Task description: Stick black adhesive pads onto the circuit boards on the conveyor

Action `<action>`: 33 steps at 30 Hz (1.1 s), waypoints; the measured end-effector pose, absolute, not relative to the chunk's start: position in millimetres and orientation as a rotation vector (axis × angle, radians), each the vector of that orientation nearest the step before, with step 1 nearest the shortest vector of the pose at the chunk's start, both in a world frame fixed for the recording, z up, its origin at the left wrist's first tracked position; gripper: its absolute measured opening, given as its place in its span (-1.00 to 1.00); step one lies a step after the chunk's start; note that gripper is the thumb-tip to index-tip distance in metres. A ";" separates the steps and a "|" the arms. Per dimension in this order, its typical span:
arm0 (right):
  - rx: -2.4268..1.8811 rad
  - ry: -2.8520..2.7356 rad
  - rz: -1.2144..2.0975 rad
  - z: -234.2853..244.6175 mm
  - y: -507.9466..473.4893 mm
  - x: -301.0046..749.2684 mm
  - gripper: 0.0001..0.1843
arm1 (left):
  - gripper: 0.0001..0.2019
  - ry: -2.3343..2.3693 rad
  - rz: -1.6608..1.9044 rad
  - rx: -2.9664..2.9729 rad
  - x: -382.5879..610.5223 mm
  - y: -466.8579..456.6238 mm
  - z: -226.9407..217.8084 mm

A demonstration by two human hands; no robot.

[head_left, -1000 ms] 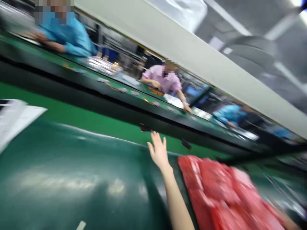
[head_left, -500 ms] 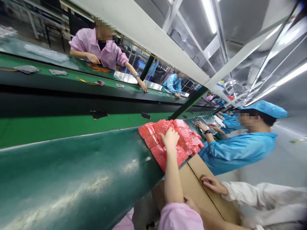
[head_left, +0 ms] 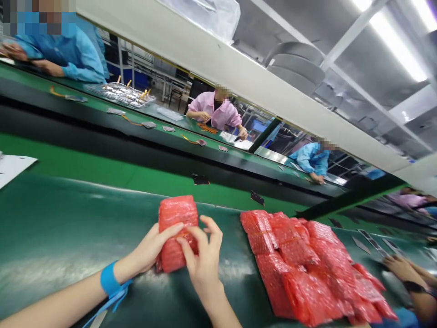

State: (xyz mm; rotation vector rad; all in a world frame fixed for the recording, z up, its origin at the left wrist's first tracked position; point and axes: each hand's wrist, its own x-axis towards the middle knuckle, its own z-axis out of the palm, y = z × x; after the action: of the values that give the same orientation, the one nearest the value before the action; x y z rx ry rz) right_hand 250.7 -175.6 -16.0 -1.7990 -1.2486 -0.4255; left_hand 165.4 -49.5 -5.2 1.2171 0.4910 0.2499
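At the far left, a white sheet (head_left: 12, 168) is cut off by the frame, just beyond the dark green conveyor belt (head_left: 68, 228). On the belt, the left hand (head_left: 150, 246), with a blue wristband (head_left: 109, 278), grasps a red bubble-wrap pouch (head_left: 177, 232), its fingers (head_left: 167, 234) laid across the front. The right hand (head_left: 205, 259) grips the pouch's lower right side, its fingers (head_left: 205, 223) curled and partly covering it. Whatever is inside cannot be made out. A strip of belt separates the hands from a heap of red bubble-wrap pouches (head_left: 297, 259). Just beyond the heap's right end is a co-worker's hand (head_left: 399, 269), its arm cut off by the frame.
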 end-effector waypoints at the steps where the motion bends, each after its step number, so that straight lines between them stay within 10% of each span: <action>1: -1.806 -1.315 -0.493 -16.1 -172.0 249.4 -0.81 | -0.27 0.530 0.266 1.181 165.1 -50.4 -1.8; 20: -1.829 -1.678 0.285 -2.8 -175.8 251.3 -0.80 | -0.53 0.601 -0.007 1.099 136.5 -1.8 10.5; 33: -1.835 -1.469 -0.126 -31.0 -162.6 228.6 -0.58 | -0.47 0.724 0.045 1.168 140.9 4.7 17.1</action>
State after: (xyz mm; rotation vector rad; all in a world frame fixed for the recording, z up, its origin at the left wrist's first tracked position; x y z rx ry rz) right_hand 228.6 -162.6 -31.0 -1.8351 -1.4692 -0.1262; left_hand 140.9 4.7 17.1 1.1678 0.7245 0.0447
